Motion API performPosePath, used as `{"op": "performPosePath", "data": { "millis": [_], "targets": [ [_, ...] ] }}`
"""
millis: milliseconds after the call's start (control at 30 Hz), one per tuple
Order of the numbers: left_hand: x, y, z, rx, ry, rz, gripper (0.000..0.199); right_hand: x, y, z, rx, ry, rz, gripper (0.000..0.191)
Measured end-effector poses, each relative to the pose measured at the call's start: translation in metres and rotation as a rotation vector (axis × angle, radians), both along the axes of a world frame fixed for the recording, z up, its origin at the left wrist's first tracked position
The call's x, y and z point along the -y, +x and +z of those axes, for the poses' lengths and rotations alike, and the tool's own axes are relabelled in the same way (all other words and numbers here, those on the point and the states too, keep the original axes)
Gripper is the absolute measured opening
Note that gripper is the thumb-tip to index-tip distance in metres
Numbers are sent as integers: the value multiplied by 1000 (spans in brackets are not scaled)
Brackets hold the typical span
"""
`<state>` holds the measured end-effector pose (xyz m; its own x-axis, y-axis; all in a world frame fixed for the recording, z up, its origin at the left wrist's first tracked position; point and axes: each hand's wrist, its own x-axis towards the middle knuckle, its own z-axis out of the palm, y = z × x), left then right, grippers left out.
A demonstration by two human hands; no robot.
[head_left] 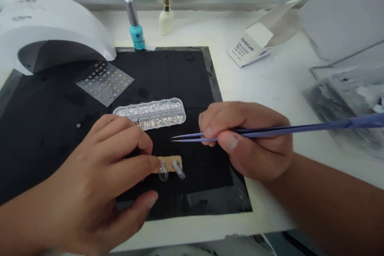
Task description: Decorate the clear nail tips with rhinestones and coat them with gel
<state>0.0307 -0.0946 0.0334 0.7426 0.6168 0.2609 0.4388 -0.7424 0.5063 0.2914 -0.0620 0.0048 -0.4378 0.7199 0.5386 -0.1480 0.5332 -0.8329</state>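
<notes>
The fingers of my left hand [99, 176] are apart, with the thumb away from them. Its index fingertip touches the left part of a beige strip [170, 160], which carries clear artificial nail tips [179, 170]; the hand hides the strip's left end. In my right hand [255, 144] is a pair of purple-blue tweezers [324, 126], pinched between thumb and fingers. Their tips point left, slightly parted, above the black mat, and I see nothing between them. Just beyond my left hand lies a clear compartment case of rhinestones [154, 113], partly covered by the fingers.
A black mat [180, 72] covers the white table. Behind stand a white nail lamp [66, 20], a turquoise polish bottle [137, 36] and a cream one [166, 22]. A sticker sheet [105, 82] lies left. An alcohol pads box [250, 46] and clear plastic bag [345, 96] are right.
</notes>
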Motion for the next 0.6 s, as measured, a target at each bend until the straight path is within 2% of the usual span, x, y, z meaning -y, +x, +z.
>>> {"op": "performPosePath", "data": {
  "millis": [233, 367, 433, 600],
  "targets": [
    [-4, -8, 3, 38, -3, 55, 20, -1, 0, 0, -7, 4, -6, 13],
    [-30, -30, 0, 189, -55, 226, 12, -4, 0, -2, -7, 27, 11, 10],
    [-45, -39, -5, 204, -59, 297, 8, -4, 0, -3, -1, 33, -1, 9],
    [-67, -38, -21, 91, -122, 185, 14, 0, -4, -4, -2, -11, -59, 13]
  ]
}}
